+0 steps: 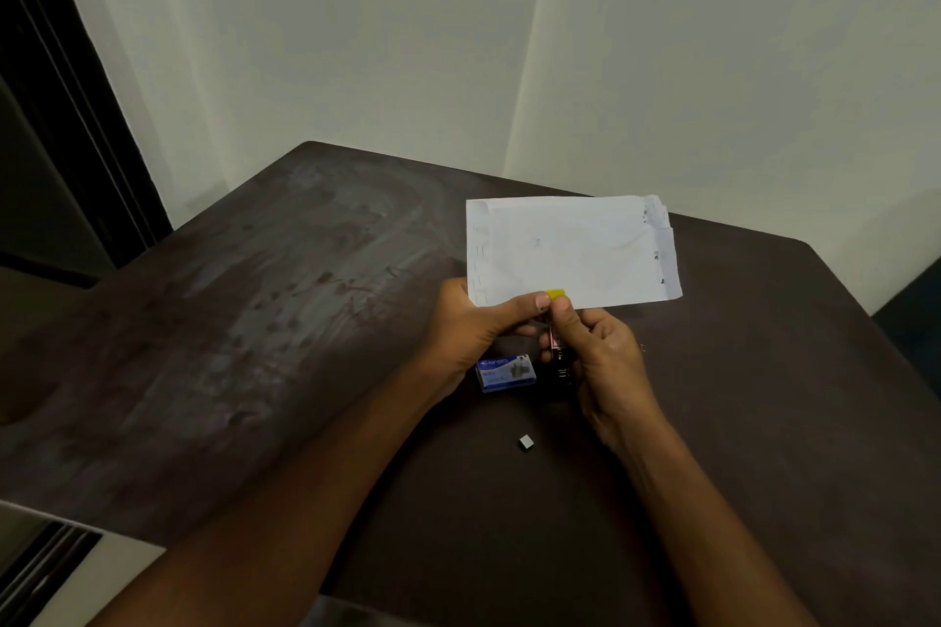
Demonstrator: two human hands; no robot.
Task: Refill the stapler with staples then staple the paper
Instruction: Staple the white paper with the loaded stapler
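A folded white paper (570, 250) is held up above the dark table, pinched at its lower left edge by my left hand (476, 326). My right hand (601, 362) grips a small dark stapler (556, 346) with a yellow tip, and that tip sits over the paper's lower edge beside my left thumb. Below the hands, a blue staple box (505, 373) lies on the table. A small grey block of staples (526, 442) lies nearer to me.
The dark brown table (254, 321) stretches wide to the left, its far edge close to a pale wall. A dark door frame (66, 117) stands at the left. A light surface with slats (46, 565) shows at the bottom left.
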